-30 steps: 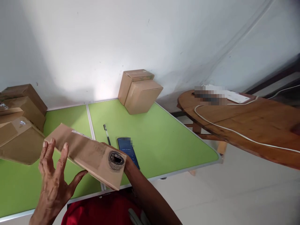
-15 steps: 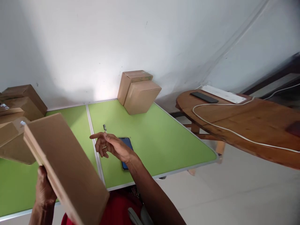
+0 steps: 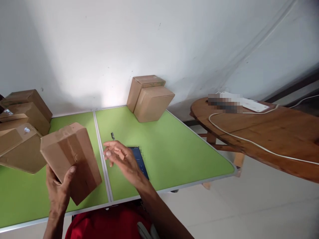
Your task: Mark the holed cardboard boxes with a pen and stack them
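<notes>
The cardboard box (image 3: 74,159) tilts up above the left hand's grip (image 3: 59,186).

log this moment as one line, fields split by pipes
left hand: grips cardboard box | right hand: free, above green table | phone: on table, partly covered

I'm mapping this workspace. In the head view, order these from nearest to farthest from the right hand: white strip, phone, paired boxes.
1. Phone: just right of the right hand, partly hidden by it.
2. Paired boxes: farther back, near the wall.
3. White strip: far right, on the wooden table.
</notes>
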Demonstrator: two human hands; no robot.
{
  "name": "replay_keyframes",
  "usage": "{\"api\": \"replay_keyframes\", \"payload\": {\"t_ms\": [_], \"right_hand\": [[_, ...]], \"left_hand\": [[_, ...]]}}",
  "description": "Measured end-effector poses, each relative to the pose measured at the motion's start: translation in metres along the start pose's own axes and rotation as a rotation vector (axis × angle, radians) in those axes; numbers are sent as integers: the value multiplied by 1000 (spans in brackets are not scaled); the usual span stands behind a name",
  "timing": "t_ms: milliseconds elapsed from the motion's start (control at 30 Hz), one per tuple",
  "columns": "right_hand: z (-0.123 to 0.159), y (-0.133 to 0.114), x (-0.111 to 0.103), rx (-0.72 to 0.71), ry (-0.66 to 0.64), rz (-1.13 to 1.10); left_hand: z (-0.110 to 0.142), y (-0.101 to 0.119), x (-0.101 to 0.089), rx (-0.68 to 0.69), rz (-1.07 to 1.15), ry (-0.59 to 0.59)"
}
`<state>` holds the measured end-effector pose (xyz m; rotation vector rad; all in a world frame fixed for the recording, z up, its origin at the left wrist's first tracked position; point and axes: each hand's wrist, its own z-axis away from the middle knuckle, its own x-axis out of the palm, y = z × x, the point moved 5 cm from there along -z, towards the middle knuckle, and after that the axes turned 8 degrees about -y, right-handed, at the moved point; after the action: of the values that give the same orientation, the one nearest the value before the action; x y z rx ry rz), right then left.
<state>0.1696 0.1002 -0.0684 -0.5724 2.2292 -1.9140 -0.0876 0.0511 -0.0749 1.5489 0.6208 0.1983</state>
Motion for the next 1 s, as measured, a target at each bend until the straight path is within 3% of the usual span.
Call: {"api": "replay_keyframes", "payload": {"t_ms": [67, 167, 333, 533, 667, 767, 1000], "right_hand": [[6, -4, 18, 6, -22, 98], [8, -2, 34, 51, -39, 138], [3, -5, 30, 15, -88, -46], [2, -21, 27, -29, -164, -90], [3, -21, 22, 2, -59, 77], [1, -22, 22, 7, -56, 107], [-9, -46, 25, -133, -72, -3]], "left_hand": [[8, 12, 10, 133, -102, 24], [25, 19, 26, 322, -156, -91], [45, 28, 34, 584, -280, -303], [27, 35, 36, 459, -162, -350], [21, 43, 43, 536, -240, -297], [15, 46, 47, 581, -174, -273], [-6, 45, 59, 479, 102, -449]]}}
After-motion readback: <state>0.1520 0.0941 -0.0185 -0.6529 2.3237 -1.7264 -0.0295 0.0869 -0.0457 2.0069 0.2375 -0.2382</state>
